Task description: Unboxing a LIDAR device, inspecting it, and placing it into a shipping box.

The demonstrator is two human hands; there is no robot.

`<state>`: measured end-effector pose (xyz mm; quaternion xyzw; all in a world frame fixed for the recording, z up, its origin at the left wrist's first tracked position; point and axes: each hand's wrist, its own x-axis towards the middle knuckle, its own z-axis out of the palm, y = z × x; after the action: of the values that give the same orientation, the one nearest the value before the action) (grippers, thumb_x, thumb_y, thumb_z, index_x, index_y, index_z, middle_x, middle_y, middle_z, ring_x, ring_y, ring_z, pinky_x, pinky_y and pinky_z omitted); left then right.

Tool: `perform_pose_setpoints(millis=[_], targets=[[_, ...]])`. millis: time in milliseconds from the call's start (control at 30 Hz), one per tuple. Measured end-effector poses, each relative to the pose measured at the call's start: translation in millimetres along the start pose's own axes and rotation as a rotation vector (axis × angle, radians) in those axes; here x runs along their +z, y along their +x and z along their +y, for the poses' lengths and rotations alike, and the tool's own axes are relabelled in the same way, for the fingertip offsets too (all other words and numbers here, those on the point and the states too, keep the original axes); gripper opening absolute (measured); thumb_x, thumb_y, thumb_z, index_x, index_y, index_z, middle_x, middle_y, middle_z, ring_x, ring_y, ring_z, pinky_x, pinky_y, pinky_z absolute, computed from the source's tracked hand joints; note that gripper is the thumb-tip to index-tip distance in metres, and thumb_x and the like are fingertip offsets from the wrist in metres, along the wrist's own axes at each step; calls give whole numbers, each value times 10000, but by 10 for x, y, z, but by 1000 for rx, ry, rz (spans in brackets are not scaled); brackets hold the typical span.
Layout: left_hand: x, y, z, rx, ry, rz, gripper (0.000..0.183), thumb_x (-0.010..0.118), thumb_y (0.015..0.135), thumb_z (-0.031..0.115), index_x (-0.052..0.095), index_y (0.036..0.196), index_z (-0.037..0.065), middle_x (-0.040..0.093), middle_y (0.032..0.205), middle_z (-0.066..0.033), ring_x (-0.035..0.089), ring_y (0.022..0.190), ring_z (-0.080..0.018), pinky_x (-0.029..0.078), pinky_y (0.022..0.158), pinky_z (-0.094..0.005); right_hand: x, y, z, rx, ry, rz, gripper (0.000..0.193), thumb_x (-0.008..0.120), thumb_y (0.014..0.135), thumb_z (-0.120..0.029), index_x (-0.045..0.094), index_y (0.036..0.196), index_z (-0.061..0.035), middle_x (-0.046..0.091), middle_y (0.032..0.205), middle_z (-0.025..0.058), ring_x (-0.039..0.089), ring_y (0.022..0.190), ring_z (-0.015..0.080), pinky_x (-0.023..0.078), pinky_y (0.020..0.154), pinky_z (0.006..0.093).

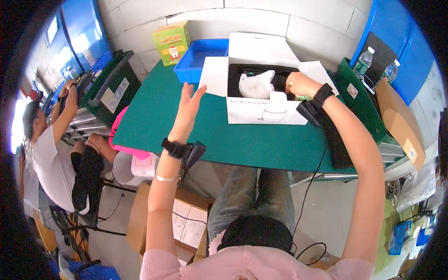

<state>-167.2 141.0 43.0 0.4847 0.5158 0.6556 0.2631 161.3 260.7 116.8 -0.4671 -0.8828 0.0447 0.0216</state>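
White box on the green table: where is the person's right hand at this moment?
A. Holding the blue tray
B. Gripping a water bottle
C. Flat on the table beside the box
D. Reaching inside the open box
D: the right hand is down in the dark interior of the open white box, next to a crumpled white wrap, while the left hand hovers open above the green table.
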Motion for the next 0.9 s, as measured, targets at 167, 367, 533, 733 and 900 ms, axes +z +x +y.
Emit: perform_pose_setpoints(millis=[167, 367, 533, 733, 900], targets=[[21, 32, -2, -419, -514, -342, 464, 600, 924, 300, 509, 1324, 84, 484, 1291, -55, 422, 1187, -209, 306, 1073, -406, -96, -369, 7, -68, -34, 285, 190, 541, 773, -54, 681, 901, -41, 650, 857, 253, 643, 838, 405, 515, 770, 459], [262, -30, 119, -211, -128, -484, 458, 600, 922, 335, 520, 1293, 79, 505, 1306, -1, 443, 1199, -154, 350, 1006, -382, -375, -1016, 495, 219, 132, 857, 258, 598, 873, -245, 632, 1054, -64, 672, 886, 205, 653, 839, 369, 510, 739, 427], [597, 55, 119, -76, -82, -319, 511, 632, 894, 295, 487, 1303, 25, 531, 1290, -54, 476, 1178, -166, 385, 965, -309, -13, -1350, 732, 550, 566, 847, 686, 669, 810, -548, 576, 1140, 46, 631, 846, 92, 611, 691, 199, 489, 653, 317], [727, -19, 1, -131, -85, -302, 431, 636, 856, 206, 532, 1207, -20, 564, 1182, -72, 514, 1038, -177, 428, 882, -306, 257, -1582, 598, 493, 559, 524, 639, 628, 797, -621, 667, 1035, -30, 623, 1004, 184, 626, 706, 273, 495, 662, 371], [725, -52, -94, -211, -90, -281, 273, 604, 810, 188, 608, 966, -36, 634, 856, -75, 565, 796, -170, 438, 687, -322, 556, -2132, 417, 542, -297, 349, 544, 756, 698, -517, 625, 847, -11, 664, 799, 186, 674, 763, 354, 552, 639, 431]])
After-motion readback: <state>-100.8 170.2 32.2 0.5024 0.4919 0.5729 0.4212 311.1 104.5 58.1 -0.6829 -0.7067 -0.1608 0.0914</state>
